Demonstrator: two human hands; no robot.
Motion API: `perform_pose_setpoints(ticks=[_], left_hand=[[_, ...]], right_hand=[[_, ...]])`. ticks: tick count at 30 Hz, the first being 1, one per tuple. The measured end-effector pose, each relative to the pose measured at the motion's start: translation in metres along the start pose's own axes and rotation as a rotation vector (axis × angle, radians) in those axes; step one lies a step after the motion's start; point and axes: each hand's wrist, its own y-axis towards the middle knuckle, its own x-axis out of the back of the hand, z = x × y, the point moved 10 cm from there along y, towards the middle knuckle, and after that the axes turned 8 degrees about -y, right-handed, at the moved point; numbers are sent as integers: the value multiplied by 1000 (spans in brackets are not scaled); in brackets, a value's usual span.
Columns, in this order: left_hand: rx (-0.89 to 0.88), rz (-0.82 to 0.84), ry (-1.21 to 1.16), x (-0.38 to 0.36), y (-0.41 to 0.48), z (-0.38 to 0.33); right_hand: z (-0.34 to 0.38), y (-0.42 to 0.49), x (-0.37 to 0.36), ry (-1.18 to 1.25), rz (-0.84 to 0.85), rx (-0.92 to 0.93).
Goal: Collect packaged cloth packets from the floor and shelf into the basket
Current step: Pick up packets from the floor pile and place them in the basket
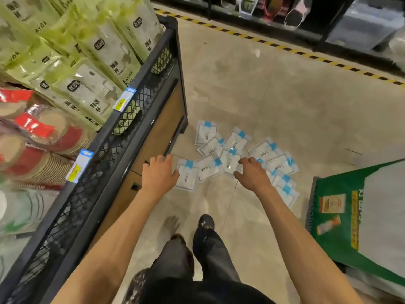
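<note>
Light was even and fairly bright, coming from overhead and casting only faint, soft shadows on the floor. A small white glint sat on the floor near the striped tape, and the plastic of the packets and the green pouches threw back patches of glare. The far racks lay dim. The wide lens bowed the shelf rail and stretched the corners. One shoe was smeared by motion, and the lower left edge was soft.
</note>
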Motion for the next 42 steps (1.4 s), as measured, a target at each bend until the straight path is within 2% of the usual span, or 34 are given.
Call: perform_pose_setpoints(ticks=[4, 9, 12, 16, 24, 30, 36, 42], left_hand=[[4, 29, -41, -28, 51, 11], [27, 114, -81, -110, 121, 34], [33, 171, -64, -174, 169, 50], [55, 211, -181, -275, 230, 81], [100, 216, -107, -467, 328, 159], [128, 221, -76, -586, 381, 206], [236, 179, -172, -657, 412, 232], [339, 96, -330, -674, 415, 241]], right_hand=[[-1, 52, -31, 61, 54, -42], [3, 126, -100, 146, 109, -87], [-4, 181, -154, 176, 121, -130], [-25, 253, -236, 230, 103, -215], [-62, 383, -425, 289, 94, -349], [-75, 457, -535, 339, 85, -469], [-88, 493, -587, 513, -21, -692], [-91, 495, -602, 693, -178, -937]])
